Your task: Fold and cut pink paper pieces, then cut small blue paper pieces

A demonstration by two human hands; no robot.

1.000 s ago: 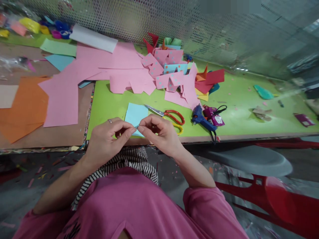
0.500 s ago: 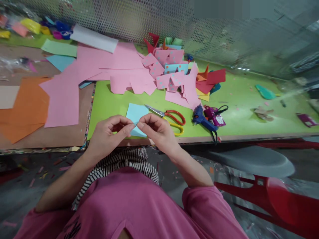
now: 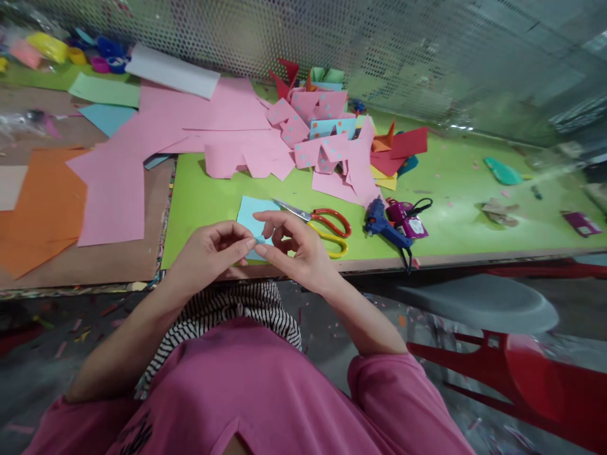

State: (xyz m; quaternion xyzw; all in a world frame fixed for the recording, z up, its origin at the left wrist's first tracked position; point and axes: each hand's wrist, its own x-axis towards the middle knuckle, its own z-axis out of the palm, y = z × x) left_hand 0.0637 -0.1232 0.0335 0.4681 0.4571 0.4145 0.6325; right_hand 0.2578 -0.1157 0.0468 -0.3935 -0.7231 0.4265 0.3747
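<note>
Between thumb and fingers my left hand (image 3: 215, 249) pinches a small blue paper piece (image 3: 259, 239), mostly hidden by the fingertips. Close beside it is my right hand (image 3: 296, 249), its index finger lifted away from the thumb; the thumb tip is near the piece. Under both hands a light blue sheet of paper (image 3: 250, 212) lies on the green tabletop. Just right of the sheet are scissors (image 3: 310, 217) with one red and one yellow handle, blades pointing left. Farther right lies a blue glue gun (image 3: 386, 225).
A purple packet (image 3: 408, 220) lies against the glue gun. Behind are dotted pink folded pieces (image 3: 322, 148) and large pink sheets (image 3: 227, 110). Orange paper (image 3: 47, 202) covers part of the brown board at left. A grey stool (image 3: 488, 303) and a red chair (image 3: 545, 385) stand at right.
My right index finger has lifted off the thumb, opening the right hand's pinch. My left hand keeps its pinch on the small paper piece. The view has shifted slightly.
</note>
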